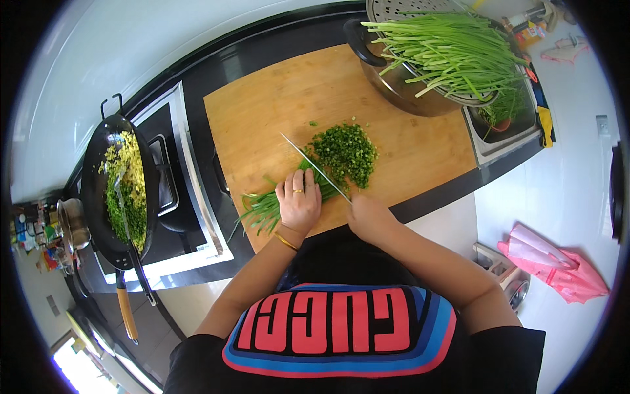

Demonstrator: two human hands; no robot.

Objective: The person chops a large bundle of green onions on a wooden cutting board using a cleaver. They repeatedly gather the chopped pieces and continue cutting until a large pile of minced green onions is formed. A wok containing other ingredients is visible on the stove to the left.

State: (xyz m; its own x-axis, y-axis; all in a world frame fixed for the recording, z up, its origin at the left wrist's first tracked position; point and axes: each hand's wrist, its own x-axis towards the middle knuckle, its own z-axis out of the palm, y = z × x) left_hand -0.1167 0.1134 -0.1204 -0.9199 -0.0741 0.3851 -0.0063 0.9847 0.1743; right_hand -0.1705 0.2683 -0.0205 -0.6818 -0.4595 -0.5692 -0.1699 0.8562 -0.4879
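Observation:
My left hand (300, 201) presses down on a bunch of green chives (264, 209), fingers curled over it, with a gold ring and a bracelet showing. In my right hand (369, 217) is the handle of a kitchen knife (316, 169); the grip is mostly hidden by my fingers. Its blade slants up and left across the cut end of the bunch, close to my left fingertips. Finely chopped chives (345, 154) are heaped just right of the blade. Everything lies on a large wooden cutting board (262, 98).
Whole chives (453, 52) fill a perforated steel strainer on a pot (400, 92) at the board's far right, beside a sink (489, 148). On the left, a wok (95, 177) on the stove holds yellow bits and chopped greens, with a utensil in it.

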